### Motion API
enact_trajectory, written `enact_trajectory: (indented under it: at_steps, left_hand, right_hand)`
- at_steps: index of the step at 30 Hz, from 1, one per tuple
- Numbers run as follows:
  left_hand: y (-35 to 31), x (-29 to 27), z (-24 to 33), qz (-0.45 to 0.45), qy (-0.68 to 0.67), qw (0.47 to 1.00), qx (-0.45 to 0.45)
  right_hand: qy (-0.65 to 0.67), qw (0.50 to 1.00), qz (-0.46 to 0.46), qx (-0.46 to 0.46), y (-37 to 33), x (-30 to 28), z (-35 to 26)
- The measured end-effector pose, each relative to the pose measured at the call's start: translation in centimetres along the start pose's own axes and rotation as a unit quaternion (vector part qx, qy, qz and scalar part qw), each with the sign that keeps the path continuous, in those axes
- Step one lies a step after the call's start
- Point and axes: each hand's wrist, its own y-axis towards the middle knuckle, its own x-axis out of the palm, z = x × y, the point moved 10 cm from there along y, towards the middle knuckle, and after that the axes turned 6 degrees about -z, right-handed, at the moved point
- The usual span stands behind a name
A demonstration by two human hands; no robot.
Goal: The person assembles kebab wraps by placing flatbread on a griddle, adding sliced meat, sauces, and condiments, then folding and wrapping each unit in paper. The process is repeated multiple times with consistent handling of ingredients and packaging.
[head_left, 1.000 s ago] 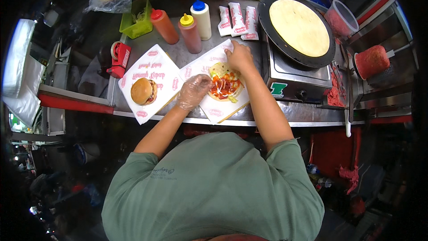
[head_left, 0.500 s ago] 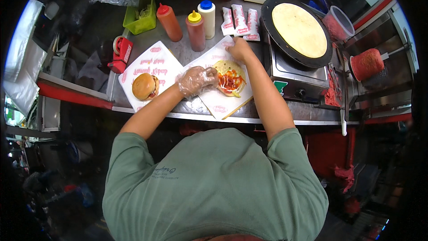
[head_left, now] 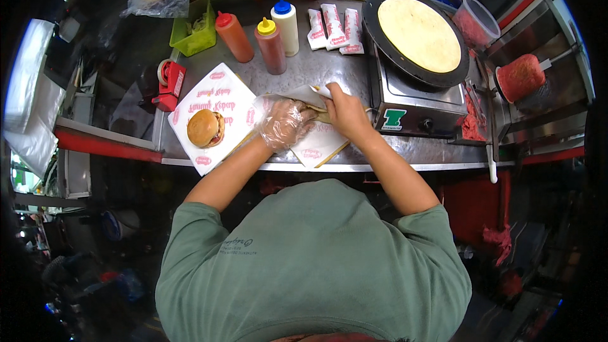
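Note:
My left hand (head_left: 285, 125), in a clear plastic glove, is closed at the left side of a folded flatbread (head_left: 324, 116), its fingers curled and partly hidden. My bare right hand (head_left: 346, 113) pinches the far part of the printed white wrapping paper (head_left: 316, 145), which is lifted and folded toward me over the bread. The sauced filling is covered now. To the left, a burger in a round bun (head_left: 204, 128) rests on a second sheet of printed paper (head_left: 218, 88), touched by neither hand.
Behind stand a red-capped bottle (head_left: 234, 38), a yellow-capped bottle (head_left: 271, 47) and a blue-capped bottle (head_left: 286, 28). Three wrapped rolls (head_left: 334, 26) lie beside the round griddle (head_left: 373, 38), which bears a flatbread (head_left: 419, 33). A red tape dispenser (head_left: 170, 85) and green basket (head_left: 193, 41) are left.
My right hand has drawn the paper's far corner toward me, folding paper and bread over the filling. My left hand has stayed close by, slightly nearer to me.

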Motion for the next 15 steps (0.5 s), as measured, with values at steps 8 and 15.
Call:
enact_trajectory:
  at_steps: [8, 15]
  left_hand:
    - [2.0, 1.7, -2.4, -0.094, 0.004, 0.995, 0.028]
    - [1.5, 5.7, -2.1, -0.272, -0.137, 0.951, 0.056]
  right_hand:
    - [-0.026, 0.986, 0.008, 0.162, 4.2, 0.6, 6.3]
    - [-0.163, 0.955, -0.03, 0.246, 7.5, 1.4, 9.6]
